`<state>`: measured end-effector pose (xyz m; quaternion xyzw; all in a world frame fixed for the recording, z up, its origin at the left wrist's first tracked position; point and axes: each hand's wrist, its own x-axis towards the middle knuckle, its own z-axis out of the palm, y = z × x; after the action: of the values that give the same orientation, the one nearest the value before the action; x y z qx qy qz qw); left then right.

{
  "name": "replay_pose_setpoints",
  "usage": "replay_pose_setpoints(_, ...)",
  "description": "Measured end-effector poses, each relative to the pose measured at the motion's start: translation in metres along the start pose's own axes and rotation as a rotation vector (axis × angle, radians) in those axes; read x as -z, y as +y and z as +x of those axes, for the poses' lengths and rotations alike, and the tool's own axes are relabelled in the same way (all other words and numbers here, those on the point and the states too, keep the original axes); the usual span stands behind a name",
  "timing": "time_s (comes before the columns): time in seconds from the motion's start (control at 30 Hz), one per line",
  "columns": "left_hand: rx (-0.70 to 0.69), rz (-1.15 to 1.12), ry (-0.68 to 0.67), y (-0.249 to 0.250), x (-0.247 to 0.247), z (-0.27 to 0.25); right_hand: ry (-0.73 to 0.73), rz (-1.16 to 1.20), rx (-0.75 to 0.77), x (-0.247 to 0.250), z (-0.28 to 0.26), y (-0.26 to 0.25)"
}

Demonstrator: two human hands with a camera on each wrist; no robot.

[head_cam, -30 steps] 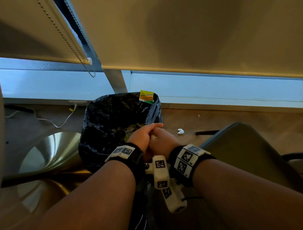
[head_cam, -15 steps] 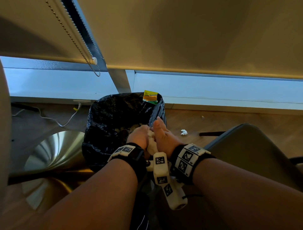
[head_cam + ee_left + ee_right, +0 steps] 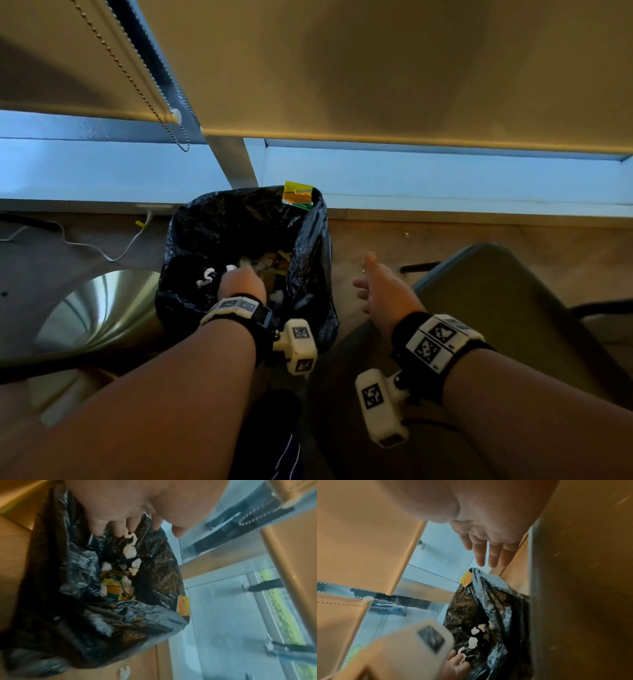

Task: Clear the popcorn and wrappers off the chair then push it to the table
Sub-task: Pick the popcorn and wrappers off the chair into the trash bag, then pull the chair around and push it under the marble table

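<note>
A bin lined with a black bag stands on the floor in front of me. My left hand hangs over its mouth, fingers spread and pointing down, while white popcorn drops from them onto the wrappers at the bottom. A yellow-green wrapper lies on the far rim. My right hand is empty with straight fingers, in the air between the bin and the grey chair seat at the right. One popcorn piece lies on the floor beside the bin.
A shiny round metal base sits left of the bin, with a white cable behind it. The window sill and lowered blinds with a bead chain close off the far side. A dark bar lies on the floor near the chair.
Both hands were pressed together over the bin. They have parted: the right hand swung right toward the chair, and the left hand opened, letting popcorn fall into the bag.
</note>
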<state>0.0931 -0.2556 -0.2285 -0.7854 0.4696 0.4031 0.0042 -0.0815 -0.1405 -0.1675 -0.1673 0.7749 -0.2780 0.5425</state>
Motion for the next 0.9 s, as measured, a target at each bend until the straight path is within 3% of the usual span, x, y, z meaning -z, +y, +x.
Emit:
replay_pose_setpoints(0.07, -0.064, -0.015, -0.023, -0.008, -0.008, -0.023, 0.032, -0.033, -0.013, 0.019, -0.023, 0.001)
replay_pose_setpoints(0.13, -0.240, 0.004, -0.117, -0.015, -0.013, -0.063, 0.055, -0.131, -0.046, 0.040, -0.054, 0.007)
replay_pose_setpoints(0.3, -0.734, 0.366, -0.479, -0.003, -0.003, -0.167, 0.111, -0.401, -0.134, 0.095, -0.148, 0.047)
replay_pose_setpoints(0.4, -0.974, 0.565, -0.536, 0.005, 0.015, -0.224, 0.159, -0.471, -0.203, 0.118, -0.202, 0.074)
replay_pose_setpoints(0.5, -1.068, 0.610, -0.563, -0.003, 0.036, -0.275, 0.148, -0.558, -0.196, 0.127, -0.245, 0.101)
replay_pose_setpoints(0.6, -1.121, 0.809, -0.663, -0.036, 0.052, -0.325, 0.101, -0.646, -0.170, 0.128, -0.285, 0.130)
replay_pose_setpoints(0.77, -1.051, 1.190, -0.835, -0.102, 0.068, -0.397, -0.199, -0.884, -0.130, 0.114, -0.359, 0.171)
replay_pose_setpoints(0.9, -1.189, 1.336, -0.590, -0.142, 0.059, -0.420, -0.368, -0.996, -0.134, 0.098, -0.411, 0.199)
